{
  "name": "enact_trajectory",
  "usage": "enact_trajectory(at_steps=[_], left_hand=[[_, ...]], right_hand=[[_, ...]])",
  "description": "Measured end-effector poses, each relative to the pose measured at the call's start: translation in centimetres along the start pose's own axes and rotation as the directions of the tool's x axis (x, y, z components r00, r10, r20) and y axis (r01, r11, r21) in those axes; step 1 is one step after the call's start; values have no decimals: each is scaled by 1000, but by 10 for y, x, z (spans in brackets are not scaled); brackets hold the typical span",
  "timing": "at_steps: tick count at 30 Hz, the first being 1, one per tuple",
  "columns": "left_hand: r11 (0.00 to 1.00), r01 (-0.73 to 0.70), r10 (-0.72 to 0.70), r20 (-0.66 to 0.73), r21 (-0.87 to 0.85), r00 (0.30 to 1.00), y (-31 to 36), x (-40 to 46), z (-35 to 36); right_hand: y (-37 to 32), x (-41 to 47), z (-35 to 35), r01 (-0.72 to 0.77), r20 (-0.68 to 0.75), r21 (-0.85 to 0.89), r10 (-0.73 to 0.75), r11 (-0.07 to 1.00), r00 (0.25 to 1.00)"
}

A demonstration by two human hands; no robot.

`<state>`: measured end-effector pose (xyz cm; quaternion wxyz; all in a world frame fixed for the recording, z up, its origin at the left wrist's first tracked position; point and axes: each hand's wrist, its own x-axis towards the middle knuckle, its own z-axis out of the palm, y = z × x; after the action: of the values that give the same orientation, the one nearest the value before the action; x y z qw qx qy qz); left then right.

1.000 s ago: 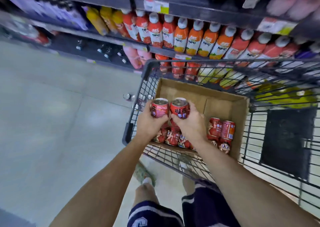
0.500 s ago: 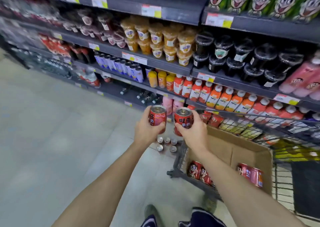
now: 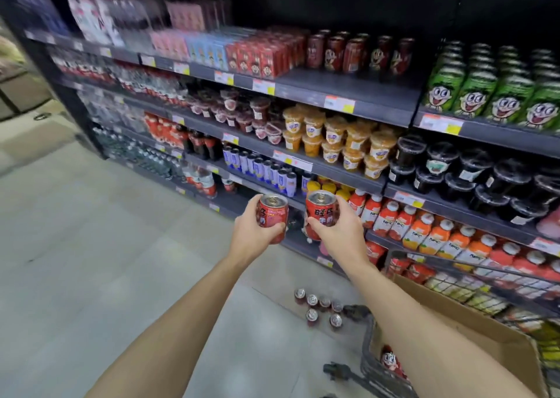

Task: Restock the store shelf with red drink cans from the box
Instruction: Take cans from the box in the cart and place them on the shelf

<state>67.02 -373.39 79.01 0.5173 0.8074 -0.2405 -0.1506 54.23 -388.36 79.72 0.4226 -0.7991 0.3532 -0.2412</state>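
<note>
Red cans: we grip one upright in our left hand [image 3: 257,234] and one in our right hand [image 3: 339,231], lifted clear for shelving.
Box [image 3: 472,334]: in our cart beside us.
Shelf [image 3: 342,85]: ahead, its matching row needs filling.

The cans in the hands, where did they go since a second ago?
Both hands lifted them up out of the box in the cart and carried them toward the shelves. The left hand grips one red can, the right hand grips the other can. Neither let go. Some cans are left in the box.
</note>
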Motion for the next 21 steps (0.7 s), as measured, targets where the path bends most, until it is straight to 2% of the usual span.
enact_trajectory(at_steps=[5,11,16,21], left_hand=[[1000,12,-11,-48,21,999,0,34,-27],[994,26,-18,-77,109,997,6,90,-45],[995,0,9,-86,98,996,14,154,-48],[995,-55,61,-71,84,996,40,219,-52]], right_hand=[[-21,25,23,43,11,-35,-43,998,999],[-34,72,54,52,28,20,-52,998,998],[-47,134,73,82,-11,8,-82,997,997],[-72,202,81,99,-77,75,-93,992,993]])
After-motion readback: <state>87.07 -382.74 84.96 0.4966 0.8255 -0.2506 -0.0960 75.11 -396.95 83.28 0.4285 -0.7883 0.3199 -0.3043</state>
